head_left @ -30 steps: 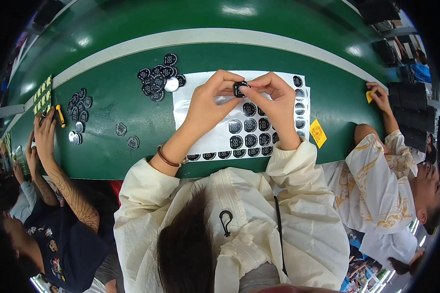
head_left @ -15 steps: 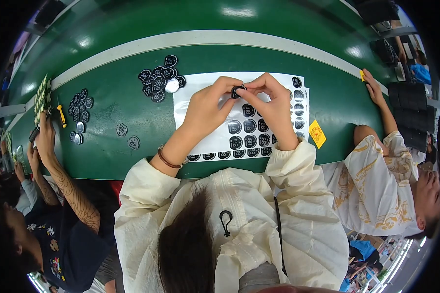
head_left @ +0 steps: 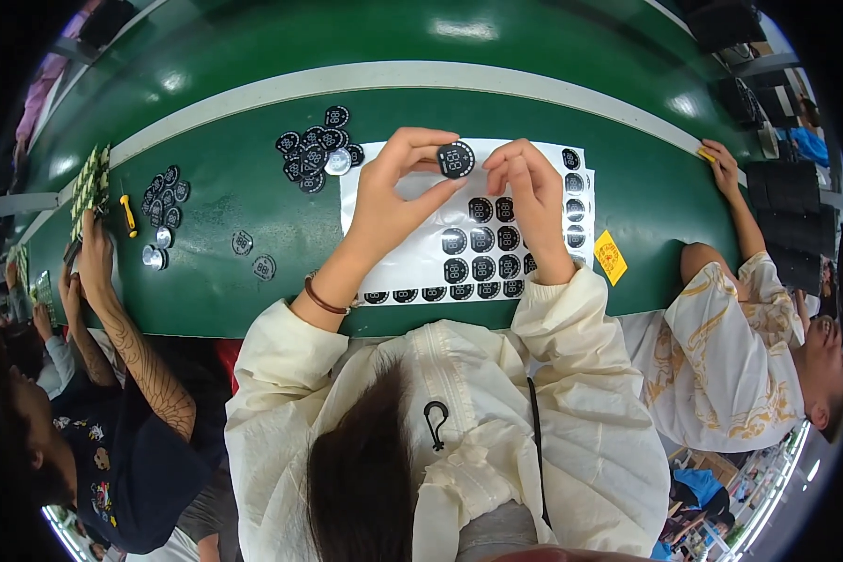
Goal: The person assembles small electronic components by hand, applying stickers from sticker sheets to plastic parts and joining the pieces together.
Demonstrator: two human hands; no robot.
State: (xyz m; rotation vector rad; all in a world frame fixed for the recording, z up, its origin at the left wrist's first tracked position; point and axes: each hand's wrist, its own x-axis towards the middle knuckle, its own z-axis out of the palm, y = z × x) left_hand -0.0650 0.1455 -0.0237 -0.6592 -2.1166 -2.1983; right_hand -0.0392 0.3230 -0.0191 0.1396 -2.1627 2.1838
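My left hand pinches a round black disc with white display markings between thumb and fingers, raised above the sticker sheet. Just right of the disc is my right hand, its fingers loosely bent and apart from the disc, with nothing visible in them. Beneath both hands lies a white sheet bearing rows of round black stickers, its upper left part bare. A heap of similar black discs sits beyond my left wrist, and one silvery disc shows at its edge.
On the green table, two discs lie left of the sheet, with another group of discs and a yellow-handled tool farther left. A yellow card lies at right. Co-workers sit at both sides; the left one holds a panel.
My right hand has come off the disc and moved slightly right. My left hand keeps the disc, whose marked face is now turned into full view.
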